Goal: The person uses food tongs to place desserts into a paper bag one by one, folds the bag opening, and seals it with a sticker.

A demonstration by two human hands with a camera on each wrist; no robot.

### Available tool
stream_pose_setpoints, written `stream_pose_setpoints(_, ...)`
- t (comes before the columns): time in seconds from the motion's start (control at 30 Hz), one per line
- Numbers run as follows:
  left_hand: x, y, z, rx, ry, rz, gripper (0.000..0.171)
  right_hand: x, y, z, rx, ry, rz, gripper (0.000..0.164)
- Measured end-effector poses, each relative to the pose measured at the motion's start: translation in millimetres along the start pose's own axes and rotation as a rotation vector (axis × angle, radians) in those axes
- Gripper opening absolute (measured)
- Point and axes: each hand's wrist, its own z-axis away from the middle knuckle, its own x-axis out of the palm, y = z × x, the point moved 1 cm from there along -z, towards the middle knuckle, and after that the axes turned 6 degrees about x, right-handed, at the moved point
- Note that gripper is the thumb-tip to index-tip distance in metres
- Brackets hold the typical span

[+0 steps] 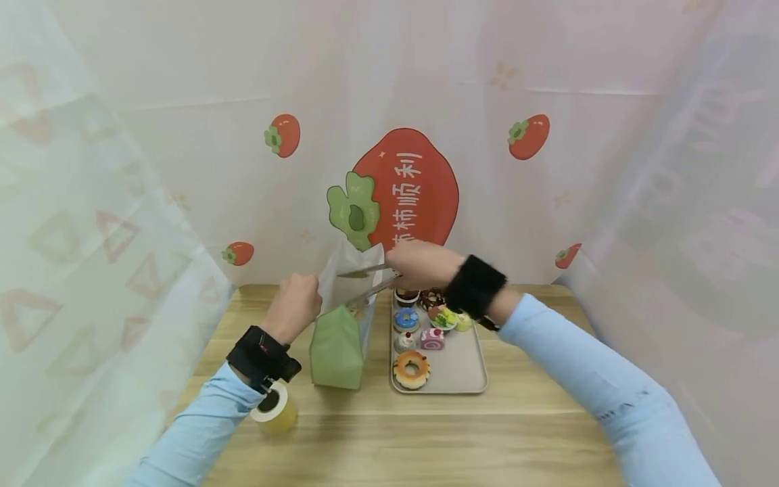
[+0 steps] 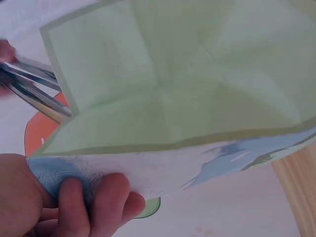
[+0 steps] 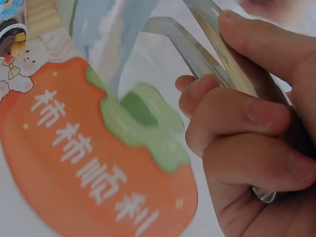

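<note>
My left hand (image 1: 295,308) grips the upper edge of a green paper bag (image 1: 336,348). In the left wrist view the bag's mouth gapes and its pale green inside (image 2: 173,89) shows, with the fingers (image 2: 111,197) curled on its outer side. Metal tongs (image 1: 372,291) are held in my right hand (image 1: 422,264), fingers wrapped round the handles. Their two arms are spread apart and reach toward the bag's mouth. Whether anything lies between their tips cannot be seen. The right wrist view shows the tongs (image 3: 190,52) beside the bag's printed side (image 3: 101,39).
Right of the bag lies a beige tray (image 1: 459,368) with several toy pastries, among them a ring bread (image 1: 411,370), a pink cake roll (image 1: 433,339) and a blue donut (image 1: 406,319). A yellow tape roll (image 1: 281,418) stands by the left wrist. Printed curtains (image 1: 182,155) surround the wooden table (image 1: 426,446).
</note>
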Motion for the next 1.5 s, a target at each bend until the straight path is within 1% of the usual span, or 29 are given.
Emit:
stream_pose_setpoints(0.13, -2.2, -4.5, -0.3, -0.011, 0.004, -0.005, 0.028, -5.6, 21.0, 38.2, -0.019, 0.131, -0.140, 0.042)
stream_pose_setpoints(0.2, -2.9, -6.0, -0.1, -0.023, 0.000, -0.002, 0.028, -4.4, 30.0, 59.1, 0.003, 0.181, -0.221, 0.046)
stream_pose_setpoints(0.23, -3.2, -6.4, 0.0, -0.031, -0.003, 0.001, 0.028, -2.4, 33.9, 69.8, 0.023, 0.205, -0.255, 0.045)
stream_pose_setpoints(0.37, -3.3, -6.6, 0.1, -0.042, -0.013, 0.021, 0.029, 14.9, 48.0, 115.2, 0.152, 0.270, -0.323, 0.023)
stream_pose_setpoints(0.47, -2.6, -5.9, -0.6, -0.033, -0.011, 0.030, 0.032, 36.2, 58.9, 144.8, 0.199, 0.316, -0.348, 0.019)
stream_pose_setpoints(0.5, -2.6, -5.6, -1.0, -0.028, -0.010, 0.029, 0.032, 44.1, 62.1, 153.3, 0.215, 0.319, -0.360, 0.018)
stream_pose_setpoints(0.57, -2.3, -5.0, -1.9, -0.022, -0.008, 0.028, 0.033, 62.2, 67.7, 167.0, 0.246, 0.298, -0.382, 0.019)
stream_pose_setpoints(0.63, -2.6, -4.3, -2.7, -0.015, -0.004, 0.023, 0.032, 83.3, 72.3, 176.0, 0.274, 0.238, -0.431, 0.022)
stream_pose_setpoints(0.7, -3.4, -3.7, -3.0, -0.014, -0.003, 0.023, 0.031, 107.6, 76.4, 180.7, 0.302, 0.148, -0.505, 0.026)
stream_pose_setpoints(0.77, -3.8, -3.0, -2.6, -0.025, -0.010, 0.029, 0.030, 132.9, 79.7, 182.3, 0.326, 0.057, -0.602, 0.028)
stream_pose_setpoints(0.83, -3.5, -2.2, -2.0, -0.035, -0.018, 0.035, 0.029, 156.2, 82.2, 182.4, 0.361, -0.015, -0.696, 0.029)
stream_pose_setpoints(0.9, -2.5, -1.4, -1.1, -0.038, -0.022, 0.039, 0.029, 175.1, 83.3, 181.8, 0.389, -0.058, -0.762, 0.030)
stream_pose_setpoints(0.97, -1.3, -0.4, -0.4, -0.031, -0.018, 0.041, 0.030, 189.6, 84.1, 180.4, 0.401, -0.079, -0.803, 0.032)
stream_pose_setpoints(1.1, 0.4, 1.2, -0.3, -0.001, 0.007, 0.025, 0.034, 208.0, 83.8, 174.6, 0.426, -0.099, -0.846, 0.035)
stream_pose_setpoints(1.2, 0.8, 2.1, -1.3, 0.000, 0.005, 0.024, 0.035, 217.2, 82.4, 168.8, 0.452, -0.099, -0.866, 0.035)
stream_pose_setpoints(1.4, 0.8, 2.3, -2.1, -0.016, -0.021, 0.040, 0.034, 227.8, 75.2, 154.9, 0.478, -0.097, -0.870, 0.033)
stream_pose_setpoints(1.5, 0.9, 3.0, -2.1, -0.009, -0.018, 0.029, 0.034, 232.1, 71.8, 148.0, 0.491, -0.100, -0.871, 0.034)
